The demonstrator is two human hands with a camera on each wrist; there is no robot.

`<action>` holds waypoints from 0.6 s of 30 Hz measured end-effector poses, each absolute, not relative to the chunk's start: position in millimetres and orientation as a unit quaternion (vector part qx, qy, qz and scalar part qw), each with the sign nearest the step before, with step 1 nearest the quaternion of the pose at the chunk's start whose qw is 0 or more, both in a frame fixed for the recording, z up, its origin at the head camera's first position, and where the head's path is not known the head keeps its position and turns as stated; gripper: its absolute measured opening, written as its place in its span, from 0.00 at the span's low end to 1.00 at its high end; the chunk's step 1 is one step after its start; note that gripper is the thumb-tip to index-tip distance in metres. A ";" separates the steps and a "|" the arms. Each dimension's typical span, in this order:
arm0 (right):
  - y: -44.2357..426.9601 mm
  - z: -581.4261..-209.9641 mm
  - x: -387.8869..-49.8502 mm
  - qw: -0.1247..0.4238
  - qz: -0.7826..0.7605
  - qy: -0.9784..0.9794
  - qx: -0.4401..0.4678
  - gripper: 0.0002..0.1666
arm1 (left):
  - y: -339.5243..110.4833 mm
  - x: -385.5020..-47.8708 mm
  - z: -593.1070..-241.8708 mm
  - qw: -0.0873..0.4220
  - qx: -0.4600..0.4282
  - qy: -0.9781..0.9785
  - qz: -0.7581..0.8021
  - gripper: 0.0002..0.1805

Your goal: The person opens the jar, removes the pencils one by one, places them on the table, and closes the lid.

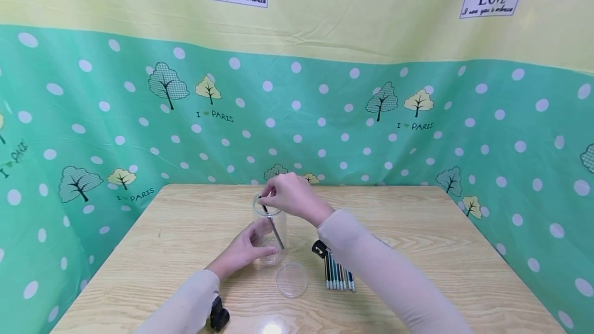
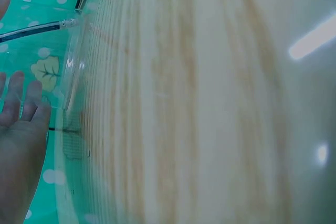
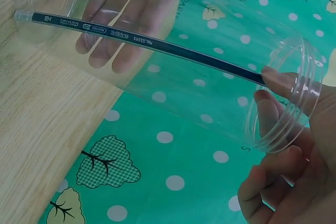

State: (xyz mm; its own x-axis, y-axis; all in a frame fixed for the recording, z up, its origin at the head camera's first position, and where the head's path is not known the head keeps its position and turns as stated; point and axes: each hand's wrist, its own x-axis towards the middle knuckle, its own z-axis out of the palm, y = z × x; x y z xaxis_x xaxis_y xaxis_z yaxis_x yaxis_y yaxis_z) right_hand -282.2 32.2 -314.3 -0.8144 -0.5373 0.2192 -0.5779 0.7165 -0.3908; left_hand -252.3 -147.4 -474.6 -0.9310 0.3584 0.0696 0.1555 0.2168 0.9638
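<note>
A clear plastic jar (image 1: pixel 281 227) stands without a lid on the table, in front of me. My left hand (image 1: pixel 244 248) holds it from the left side, thumb in front and fingers behind. My right hand (image 1: pixel 293 197) is above the rim and pinches a dark pencil (image 3: pixel 152 43) between thumb and fingertips. The pencil slants down inside the jar, its eraser end near the bottom; its upper end is hidden by the fingers. In the right wrist view the fingertips reach inside the threaded mouth. The left wrist view shows part of the left hand (image 2: pixel 21 140) beside the jar.
A round clear lid (image 1: pixel 292 280) lies on the wooden table (image 1: pixel 417 231) in front of the jar. Several pencils (image 1: pixel 340 274) lie in a row to its right, partly under the right sleeve. A patterned cloth (image 1: pixel 297 117) hangs behind the table and at its sides.
</note>
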 end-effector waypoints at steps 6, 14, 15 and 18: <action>29.7 -316.0 -281.3 0.070 0.184 -0.935 0.296 0.09 | -148.3 -252.4 -474.0 0.085 0.164 0.779 0.599 0.43; 29.9 -316.7 -281.9 0.077 0.176 -0.935 0.298 0.10 | -149.1 -252.1 -474.3 0.085 0.153 0.781 0.599 0.42; 30.2 -316.5 -281.9 0.078 0.177 -0.934 0.299 0.10 | -149.0 -252.5 -474.7 0.085 0.155 0.781 0.599 0.43; 31.8 -314.8 -281.4 0.077 0.185 -0.932 0.301 0.10 | -148.8 -252.8 -474.6 0.086 0.158 0.780 0.600 0.43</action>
State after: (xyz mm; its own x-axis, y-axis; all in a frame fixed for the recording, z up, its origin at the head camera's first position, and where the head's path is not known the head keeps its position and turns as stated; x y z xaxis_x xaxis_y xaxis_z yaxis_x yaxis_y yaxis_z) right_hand -281.4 31.8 -314.8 -0.8070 -0.5322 0.2559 -0.5896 0.7503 -0.2989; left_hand -252.8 -148.8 -474.6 -0.9352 0.3496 0.0559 0.1435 0.2301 0.9625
